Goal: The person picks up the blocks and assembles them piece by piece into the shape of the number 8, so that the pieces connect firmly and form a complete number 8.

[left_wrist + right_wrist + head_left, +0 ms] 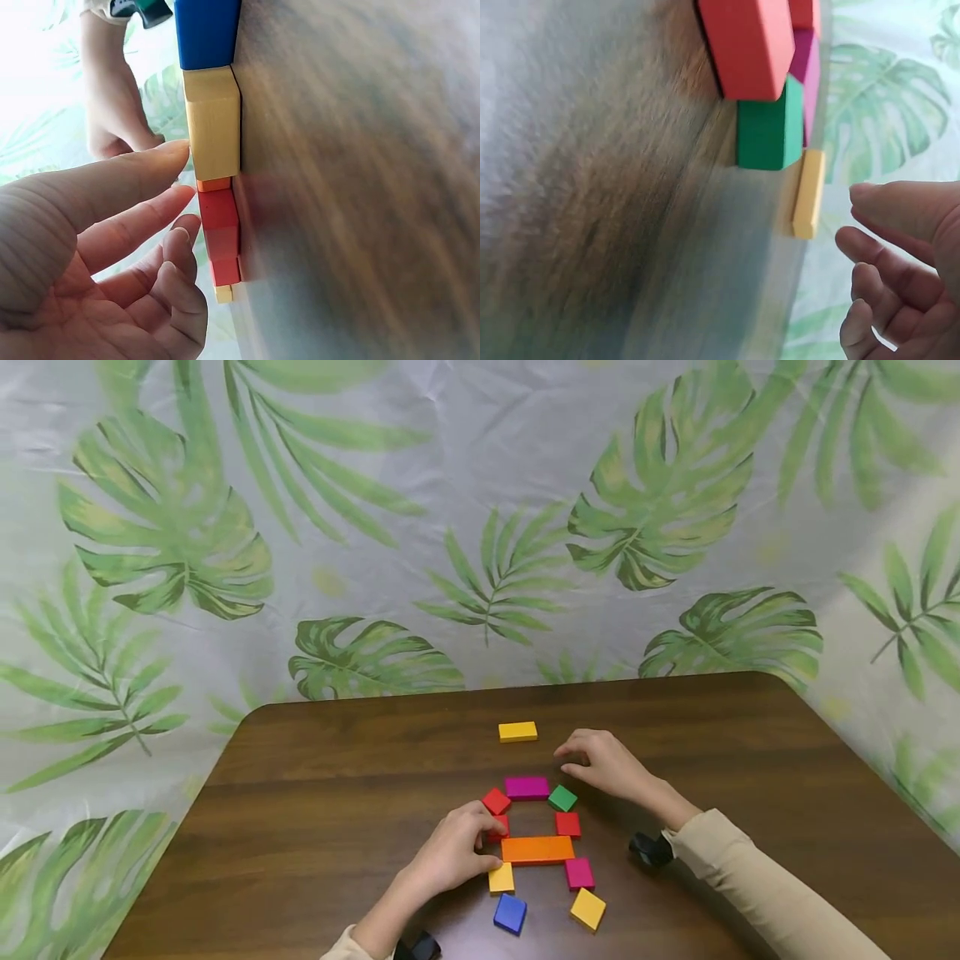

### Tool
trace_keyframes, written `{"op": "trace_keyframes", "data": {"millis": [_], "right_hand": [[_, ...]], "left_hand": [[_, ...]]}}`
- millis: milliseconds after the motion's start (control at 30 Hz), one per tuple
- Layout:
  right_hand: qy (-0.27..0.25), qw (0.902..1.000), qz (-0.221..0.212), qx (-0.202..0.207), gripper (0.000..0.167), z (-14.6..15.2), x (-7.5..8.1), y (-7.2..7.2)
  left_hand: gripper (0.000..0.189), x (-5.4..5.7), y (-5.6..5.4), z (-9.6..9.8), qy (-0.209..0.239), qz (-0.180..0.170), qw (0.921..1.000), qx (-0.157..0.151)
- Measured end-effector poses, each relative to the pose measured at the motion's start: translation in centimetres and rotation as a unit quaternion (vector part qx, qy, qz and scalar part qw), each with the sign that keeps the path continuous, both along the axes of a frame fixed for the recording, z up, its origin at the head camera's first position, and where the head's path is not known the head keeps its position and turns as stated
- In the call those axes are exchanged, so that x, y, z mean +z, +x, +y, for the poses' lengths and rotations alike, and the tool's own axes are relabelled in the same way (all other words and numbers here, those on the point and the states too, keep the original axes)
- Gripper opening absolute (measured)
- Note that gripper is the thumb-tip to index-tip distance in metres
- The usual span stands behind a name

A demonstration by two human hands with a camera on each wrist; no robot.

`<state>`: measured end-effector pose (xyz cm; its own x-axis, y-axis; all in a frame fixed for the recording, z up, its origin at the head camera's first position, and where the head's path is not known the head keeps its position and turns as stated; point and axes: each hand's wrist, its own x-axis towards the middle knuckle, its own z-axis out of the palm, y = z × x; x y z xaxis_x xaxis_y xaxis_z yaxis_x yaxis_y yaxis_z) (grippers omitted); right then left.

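My left hand [459,846] is at the left side of a figure of flat-lying blocks. Its thumb touches the top of a yellow block [501,878], and its forefinger reaches a red block [498,828] just beyond. Between these two, to the right, lies a long orange block [537,850]. My right hand [600,762] hovers beyond the figure with relaxed, slightly bent fingers and nothing between them. Nearest to it are a tilted green block [562,798], a purple block [527,788] and a separate yellow block [518,732] farther back.
Another red block [567,824] and a magenta block [579,873] form the right side. A blue block [510,913] and a yellow square block [588,909] lie at the near end. A tilted red block [496,801] sits far left. Behind the wooden table [337,768] hangs a leaf-patterned cloth [510,485].
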<state>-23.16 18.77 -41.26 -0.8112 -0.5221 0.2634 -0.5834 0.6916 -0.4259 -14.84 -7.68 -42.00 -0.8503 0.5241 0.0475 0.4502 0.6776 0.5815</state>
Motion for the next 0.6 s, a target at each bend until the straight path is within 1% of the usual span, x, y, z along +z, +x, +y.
{"op": "trace_keyframes", "data": {"millis": [133, 267, 400, 467, 600], "right_hand": [[-0.012, 0.9996, -0.013, -0.024, 0.021, 0.8, -1.1, -0.9], [-0.030, 0.9987, -0.010, -0.040, 0.024, 1.0, -1.8, -2.3], [-0.047, 0.9979, -0.008, -0.043, 0.028, -0.2, -1.9, -3.9], [-0.053, 0.9976, -0.014, -0.041, 0.030, -1.0, -1.9, -4.7], [-0.049, 0.9982, -0.026, -0.024, 0.034, -2.4, -1.9, -6.1]], "left_hand": [[0.025, -0.3, 0.0, 0.9, -0.008, 0.007, 0.9999, -0.007], [0.025, -0.3, 0.0, 1.3, -0.013, 0.005, 0.9998, -0.012], [0.025, 0.0, -0.2, 0.7, -0.017, 0.008, 0.9998, -0.005], [0.025, 0.0, -0.3, 0.3, -0.020, 0.011, 0.9997, 0.000], [0.025, 0.1, -0.2, -0.4, -0.020, 0.012, 0.9997, 0.008]]}}
